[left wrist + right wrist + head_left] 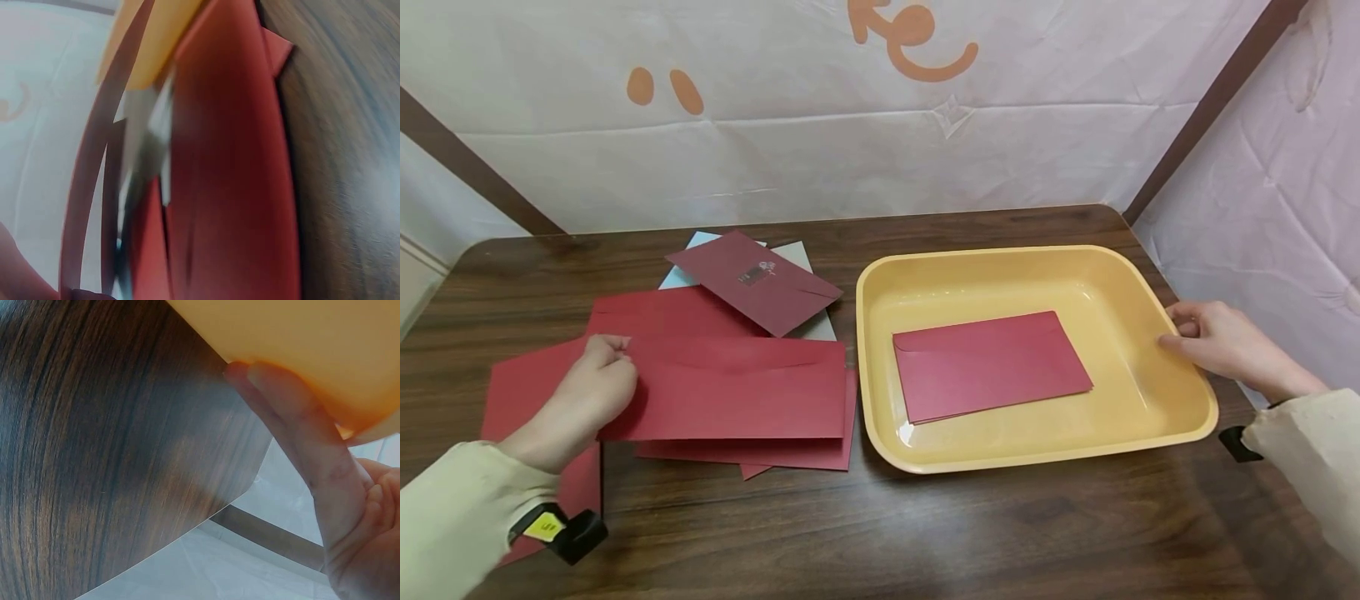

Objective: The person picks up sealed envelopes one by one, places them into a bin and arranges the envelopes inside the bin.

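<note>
My left hand [597, 387] pinches a red envelope [737, 400] by its left end, above other red envelopes [538, 367] on the table. In the left wrist view, part of that hand [19, 272] shows at the lower left beside red paper. On the right, a yellow tray [1000, 256] holds red envelopes [992, 367] lying flat, with a second edge peeking out underneath. My right hand [1232, 346] grips the tray's right rim, thumb over the inner side. From the right wrist, its fingers [300, 419] lie against the tray's outside.
Behind the red pile lies a darker red envelope [752, 279] with a small print, over a light blue one [677, 279] and a greyish one [823, 327]. The brown wooden table [760, 533] ends at a white fabric wall [790, 167] with orange shapes.
</note>
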